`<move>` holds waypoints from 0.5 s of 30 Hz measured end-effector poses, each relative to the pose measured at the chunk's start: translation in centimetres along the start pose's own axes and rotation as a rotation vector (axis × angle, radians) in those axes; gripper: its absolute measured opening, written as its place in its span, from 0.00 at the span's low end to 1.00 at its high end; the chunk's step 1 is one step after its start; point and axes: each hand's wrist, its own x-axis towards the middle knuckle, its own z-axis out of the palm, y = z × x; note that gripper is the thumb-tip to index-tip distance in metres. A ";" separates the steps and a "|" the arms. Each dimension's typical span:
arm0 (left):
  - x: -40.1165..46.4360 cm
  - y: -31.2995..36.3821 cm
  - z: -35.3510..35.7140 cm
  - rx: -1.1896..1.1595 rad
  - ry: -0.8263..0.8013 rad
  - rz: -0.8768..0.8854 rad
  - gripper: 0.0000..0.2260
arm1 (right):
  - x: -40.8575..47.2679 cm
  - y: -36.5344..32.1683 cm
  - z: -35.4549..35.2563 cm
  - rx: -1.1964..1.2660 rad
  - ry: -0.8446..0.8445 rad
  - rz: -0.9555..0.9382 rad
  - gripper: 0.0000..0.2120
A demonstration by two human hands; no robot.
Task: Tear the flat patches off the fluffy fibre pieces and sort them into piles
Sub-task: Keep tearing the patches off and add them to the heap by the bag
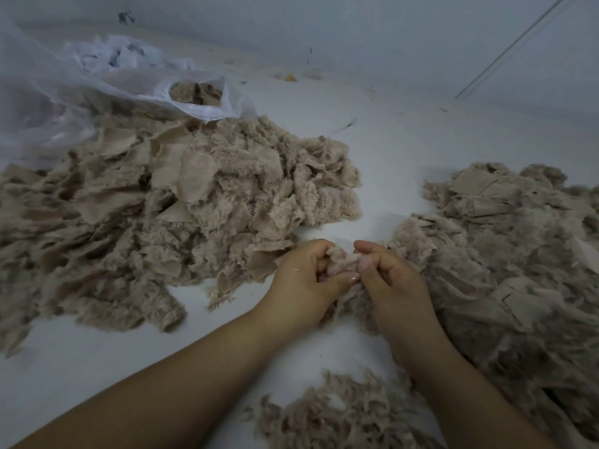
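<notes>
**Fibre piece pinched between both hands, ready to part**

Fibre piece [340, 265] sits between the two hands, just above the white table [405, 150] in the gap between the big heaps. The left hand [306, 278] has its fingers curled round one side of the tuft, thumb laid across the front; the right hand [390, 277] pinches the other side, its forefinger arched over the top. Both grips are narrow and closed on the same small clump, with thumb tips almost touching.

Judged by its look, the material is very light, soft and loose: it will compress to nothing under the fingers and shed strands. A pinch on the fluff alone is likely to pull out a wisp, not the whole piece. The better hold is probably one grip on the flat woven patch, close to its edge, and the other deep in the pile near the root, then a short peel apart. Whether a patch lies inside the present pinch cannot be told; the fingers hide it.

Left of the fibre piece lies the large mixed heap [181, 209], with smooth flat patches showing among the fluff. Right of it spreads a second heap [512, 241]. Nearer the person than the fibre piece lies a small fluffy pile [337, 413]. Beyond the large heap sits a clear plastic bag [97, 82] with more fibre inside
</notes>
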 end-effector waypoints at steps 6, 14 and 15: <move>0.1 -0.3 -0.3 -0.070 0.164 0.005 0.14 | 0.2 -0.1 -0.1 -0.208 -0.057 -0.072 0.16; -0.4 0.1 -0.4 -0.023 0.175 0.086 0.08 | 0.4 0.2 0.0 -0.422 0.032 -0.076 0.18; -0.4 0.1 -0.3 -0.034 0.184 0.087 0.07 | 0.4 0.2 0.0 -0.438 0.040 -0.066 0.16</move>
